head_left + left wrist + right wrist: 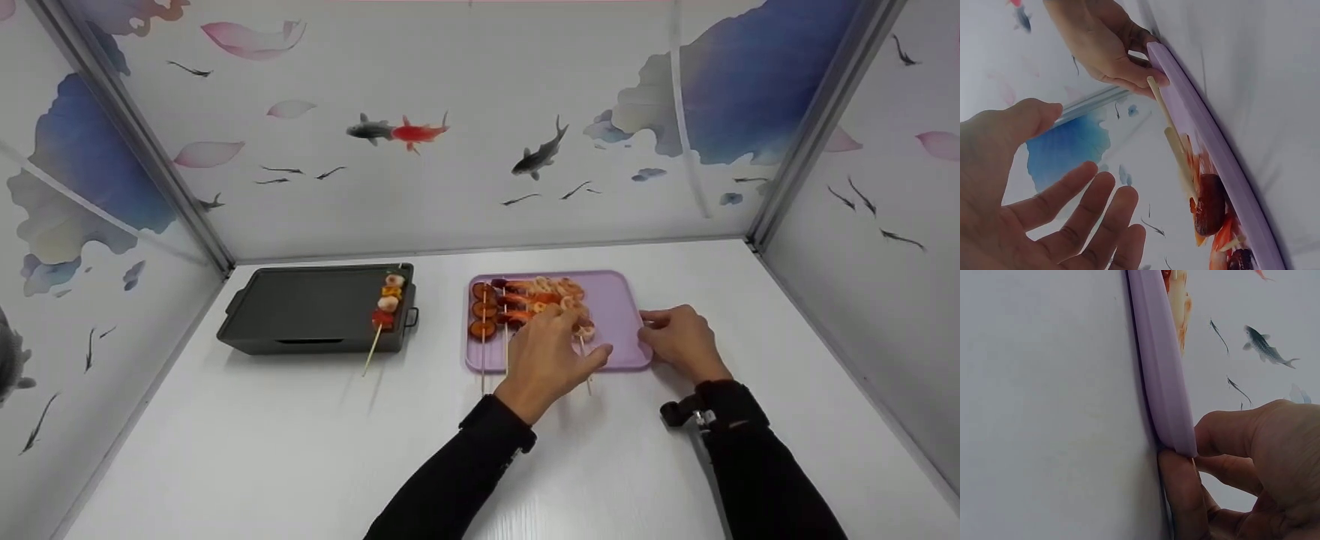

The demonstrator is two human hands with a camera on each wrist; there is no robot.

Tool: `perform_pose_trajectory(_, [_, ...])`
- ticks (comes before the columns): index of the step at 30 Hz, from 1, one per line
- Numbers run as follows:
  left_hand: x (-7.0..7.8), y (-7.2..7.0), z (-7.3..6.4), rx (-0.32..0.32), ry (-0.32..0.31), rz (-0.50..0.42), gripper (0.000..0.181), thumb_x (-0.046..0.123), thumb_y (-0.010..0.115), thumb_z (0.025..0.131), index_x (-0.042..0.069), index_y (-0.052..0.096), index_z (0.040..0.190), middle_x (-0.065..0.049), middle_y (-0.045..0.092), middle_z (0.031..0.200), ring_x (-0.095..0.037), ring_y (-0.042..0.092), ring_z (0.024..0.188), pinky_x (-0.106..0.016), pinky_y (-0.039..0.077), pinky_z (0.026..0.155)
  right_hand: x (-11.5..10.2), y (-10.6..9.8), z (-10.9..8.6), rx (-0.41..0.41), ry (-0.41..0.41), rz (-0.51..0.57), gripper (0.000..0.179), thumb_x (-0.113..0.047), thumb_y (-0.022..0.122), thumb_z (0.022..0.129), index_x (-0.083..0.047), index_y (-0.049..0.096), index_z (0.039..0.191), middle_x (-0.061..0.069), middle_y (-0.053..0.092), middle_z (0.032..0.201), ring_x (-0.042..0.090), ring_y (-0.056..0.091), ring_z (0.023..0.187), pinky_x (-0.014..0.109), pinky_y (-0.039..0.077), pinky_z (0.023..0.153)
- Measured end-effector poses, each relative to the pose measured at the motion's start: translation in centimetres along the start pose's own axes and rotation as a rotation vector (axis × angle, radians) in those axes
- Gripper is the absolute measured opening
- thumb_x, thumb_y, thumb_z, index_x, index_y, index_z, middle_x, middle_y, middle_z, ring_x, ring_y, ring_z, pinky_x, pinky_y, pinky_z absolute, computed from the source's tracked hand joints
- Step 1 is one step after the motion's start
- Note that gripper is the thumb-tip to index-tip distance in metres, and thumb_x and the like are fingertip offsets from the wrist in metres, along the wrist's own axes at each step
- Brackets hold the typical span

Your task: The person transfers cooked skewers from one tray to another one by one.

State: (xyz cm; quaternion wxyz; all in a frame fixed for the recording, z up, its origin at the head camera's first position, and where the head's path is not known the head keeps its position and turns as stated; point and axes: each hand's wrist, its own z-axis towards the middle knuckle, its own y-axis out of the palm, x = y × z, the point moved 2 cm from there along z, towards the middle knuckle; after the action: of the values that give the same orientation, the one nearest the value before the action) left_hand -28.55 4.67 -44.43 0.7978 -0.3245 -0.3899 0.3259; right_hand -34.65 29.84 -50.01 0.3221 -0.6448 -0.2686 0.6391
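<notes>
A purple tray (615, 300) bears several skewers. My right hand (684, 341) grips the tray's right edge; the right wrist view shows the thumb and a finger (1182, 486) pinching the tray rim (1165, 377). Over the tray hovers my left hand (551, 356), its fingers spread and loosely bent. Nothing sits between those fingers in the left wrist view, where the palm (988, 157) faces the skewer sticks (1179, 160). A skewer of round brown slices (484, 309) lies at the tray's left, with orange-red shrimp skewers (517, 300) beside it. The left hand partly hides the pale curled pieces (574, 292).
Left of the tray stands a dark grey rectangular grill (307, 304) with a small side handle. One mixed skewer (388, 301) lies on its right end, the stick jutting past the front edge. Printed wall panels (472, 187) enclose the white table (300, 450) at the back and sides.
</notes>
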Motion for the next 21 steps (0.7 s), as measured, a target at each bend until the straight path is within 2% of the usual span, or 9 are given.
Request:
perform_pose_trajectory(3, [-0.4, -0.1, -0.1, 0.011, 0.03, 0.04, 0.05, 0.066, 0.073, 0.082, 0.025, 0.074, 0.111, 0.006, 0.063, 0.098, -0.008, 0.055, 0.076, -0.024, 0.045, 0.06, 0.0, 0.0, 0.0, 0.0, 0.0, 0.006, 0.04, -0.022, 0.068, 0.088, -0.009, 0.073, 0.126, 0.017, 0.074, 0.112, 0.025, 0.061, 0.081, 0.033, 0.046, 0.064])
perform_pose_trajectory(7, [-0.8, -0.2, -0.2, -0.014, 0.029, 0.081, 0.059, 0.071, 0.068, 0.082, 0.026, 0.071, 0.121, 0.003, 0.063, 0.108, -0.012, 0.056, 0.083, -0.028, 0.047, 0.066, 0.0, 0.0, 0.1, 0.004, -0.004, 0.004, 0.04, -0.022, 0.068, 0.088, -0.009, 0.073, 0.126, 0.018, 0.074, 0.113, 0.025, 0.061, 0.08, 0.033, 0.046, 0.064])
perform_pose_trajectory(13, [-1.1, -0.3, -0.3, -0.026, 0.023, 0.135, 0.078, 0.076, 0.065, 0.081, 0.024, 0.062, 0.138, -0.003, 0.061, 0.126, -0.02, 0.059, 0.107, -0.037, 0.048, 0.08, -0.1, 0.0, 0.1, 0.002, 0.004, 0.015, 0.041, -0.021, 0.068, 0.087, -0.009, 0.073, 0.126, 0.017, 0.074, 0.111, 0.024, 0.062, 0.08, 0.032, 0.047, 0.064])
perform_pose_trajectory(17, [-1.2, -0.4, -0.3, -0.018, 0.034, 0.141, 0.08, 0.077, 0.066, 0.079, 0.026, 0.059, 0.141, -0.004, 0.059, 0.131, -0.021, 0.057, 0.117, -0.04, 0.046, 0.081, -0.1, 0.0, 0.0, -0.006, 0.019, 0.024, 0.043, -0.02, 0.068, 0.086, -0.009, 0.072, 0.127, 0.017, 0.074, 0.112, 0.022, 0.063, 0.079, 0.031, 0.048, 0.063])
perform_pose_trajectory(21, [-1.3, -0.6, -0.4, -0.025, 0.028, 0.138, 0.079, 0.076, 0.068, 0.078, 0.027, 0.058, 0.14, -0.003, 0.058, 0.132, -0.022, 0.055, 0.12, -0.042, 0.046, 0.083, 0.0, 0.0, 0.0, -0.007, 0.025, 0.024, 0.043, -0.021, 0.068, 0.086, -0.01, 0.072, 0.127, 0.016, 0.074, 0.111, 0.022, 0.064, 0.079, 0.031, 0.048, 0.063])
